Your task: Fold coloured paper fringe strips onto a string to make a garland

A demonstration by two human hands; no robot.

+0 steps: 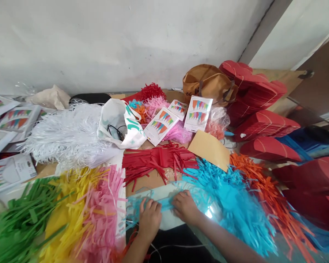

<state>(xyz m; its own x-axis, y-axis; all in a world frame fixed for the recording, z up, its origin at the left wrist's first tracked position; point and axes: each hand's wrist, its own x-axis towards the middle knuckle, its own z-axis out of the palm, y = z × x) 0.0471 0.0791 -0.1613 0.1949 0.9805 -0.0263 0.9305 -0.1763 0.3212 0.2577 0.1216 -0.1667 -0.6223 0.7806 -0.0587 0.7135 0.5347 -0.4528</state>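
A light-blue fringed tissue-paper strip [166, 204] lies in front of me on a pale, glossy work surface, its cut fringe spreading out to both sides. My left hand [150, 218] has its fingers bent over the left part of the strip's middle band. On the right end of that band, my right hand [185, 206] is curled with its fingertips pressing the paper. Just beyond them is red fringed tissue paper [159, 157] on brown cardboard. Loose blue fringed tissue [230, 199] is heaped beside my right forearm.
Green [24, 215], yellow [71, 215] and pink fringe piles [101, 212] cover the left side. White fringe [68, 131], a white bag [123, 124], printed packs [160, 126] and a brown bag [208, 82] stand behind. Orange fringe [265, 193] and red paper stacks [268, 126] are on the right.
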